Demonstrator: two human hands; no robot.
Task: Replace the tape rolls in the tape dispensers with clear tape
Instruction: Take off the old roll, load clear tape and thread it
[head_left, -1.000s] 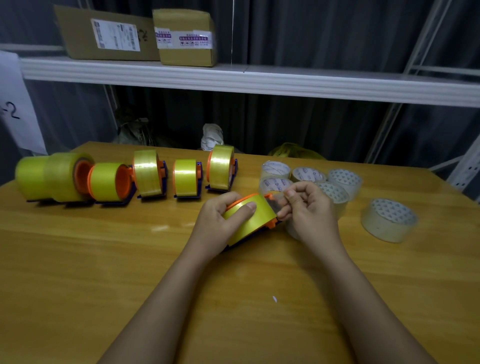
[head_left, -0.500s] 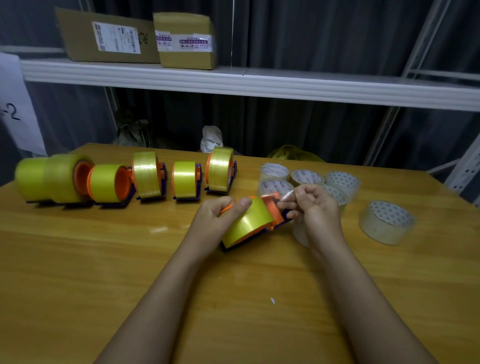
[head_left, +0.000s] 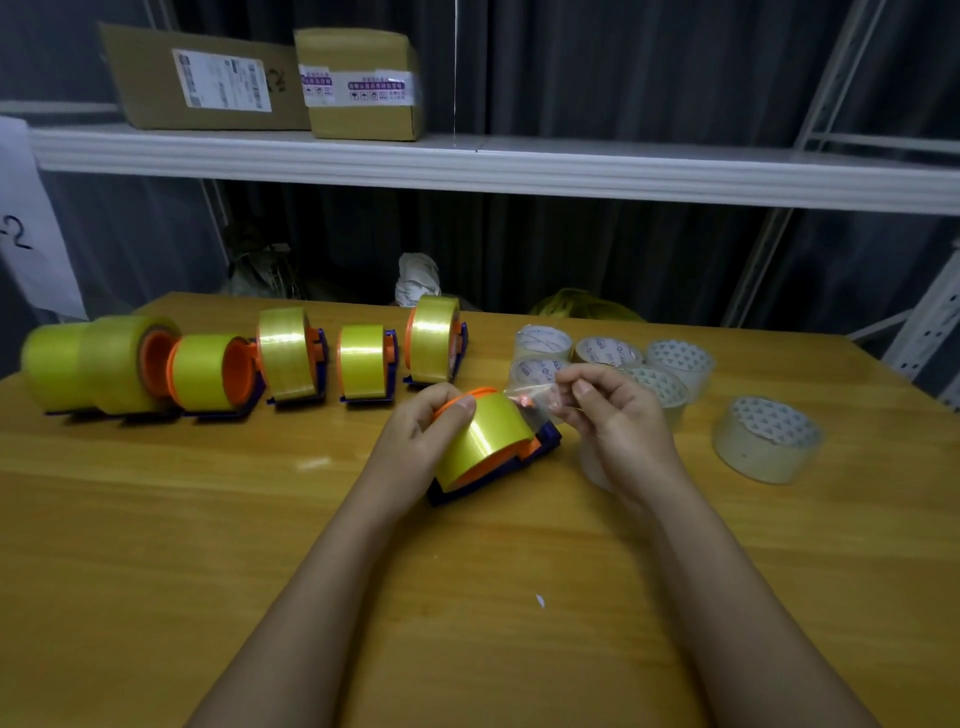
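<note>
One clear tape roll (head_left: 592, 460) is mostly hidden behind the right hand (head_left: 615, 421). That hand's grip pinches a loose tape end (head_left: 532, 400) – thin and hard to see. The left hand (head_left: 423, 434) holds the yellow tape dispenser (head_left: 488, 447) on the bench (head_left: 156, 519), between both hands.

two bare forearms enter from the lower edge. no sleeve shows on either arm up to the frame border. left hand (head_left: 423, 434) and right hand (head_left: 618, 423) are bare: no glove, ring, watch or band visible. fingernails short and unpainted where seen. wrists plain, without markings or straps.
</note>
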